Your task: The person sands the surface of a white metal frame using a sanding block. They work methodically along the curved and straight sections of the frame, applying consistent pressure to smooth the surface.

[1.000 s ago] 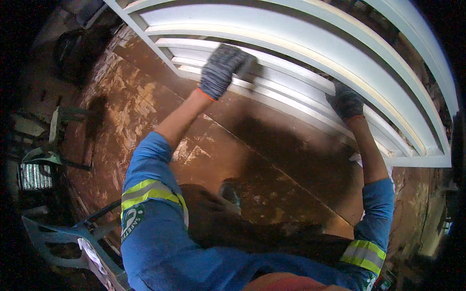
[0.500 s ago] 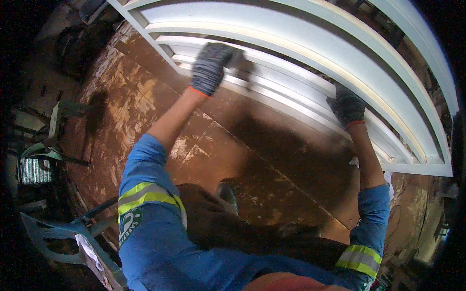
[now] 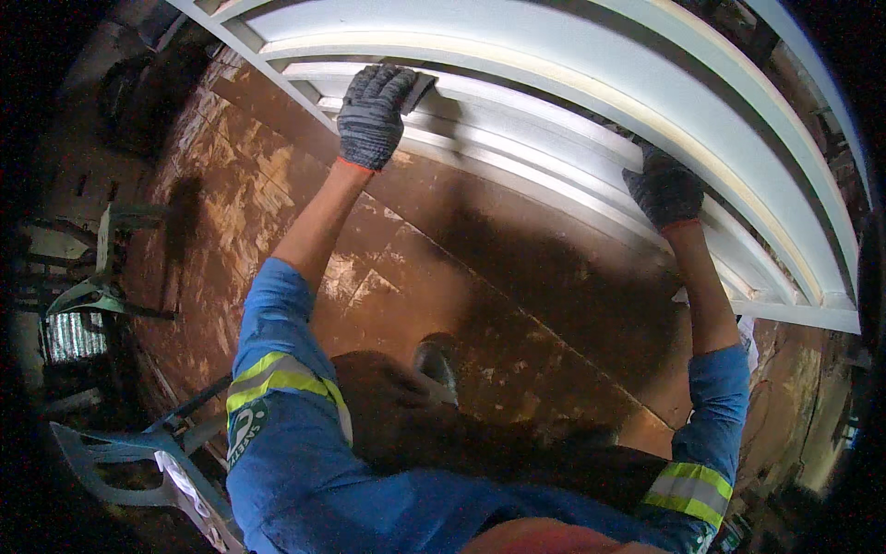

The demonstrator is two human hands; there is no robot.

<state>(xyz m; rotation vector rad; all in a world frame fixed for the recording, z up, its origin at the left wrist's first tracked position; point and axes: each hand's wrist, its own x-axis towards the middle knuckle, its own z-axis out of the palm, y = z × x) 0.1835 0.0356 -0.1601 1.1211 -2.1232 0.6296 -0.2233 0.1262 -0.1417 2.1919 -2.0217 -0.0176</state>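
Note:
A white slatted frame (image 3: pixel 517 125), like a louvred panel, stands in front of me and stretches across the upper middle and right. My gloved left hand (image 3: pixel 374 113) is by the left end of its lower slats, the fingers closed on a dark, flat piece of sandpaper (image 3: pixel 421 92) that sticks out to the right. The sandpaper lies close against the white slat. Farther right, my gloved right hand (image 3: pixel 663 189) grips a slat of the same frame, with its fingertips hidden behind the edge above.
Brown, stained boards (image 3: pixel 388 268) cover the floor between me and the frame. A grey-blue plastic chair (image 3: pixel 120 448) stands close at my lower left, and a pale green chair (image 3: pixel 97 286) farther off. My shoe (image 3: pixel 436 367) shows below the middle.
My left hand has moved left and slightly up along the slat with the sandpaper. My right hand stays on the frame, nearly in place. The whole view has shifted slightly.

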